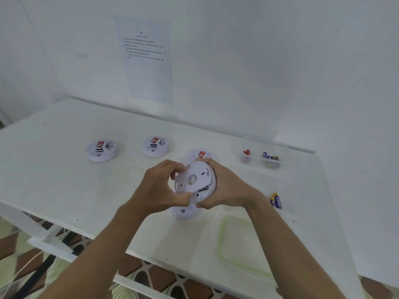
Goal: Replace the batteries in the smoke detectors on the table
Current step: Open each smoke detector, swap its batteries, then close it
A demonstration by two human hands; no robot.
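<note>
Holding the smoke detector [195,182] clear of the table [64,169], back toward the wearer, evidently to reach the battery bay. Right hand [224,186] clamps its rim; left hand [157,186] pinches the near edge. Two batteries [276,201] lie right of the grip.

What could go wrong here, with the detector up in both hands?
1. The held detector is gripped in the air by the left hand and right hand. If its back plate pops free, a part could drop onto the white piece beneath.
2. The loose batteries lie unboxed beside the right forearm. A nudge might roll them away.
</note>
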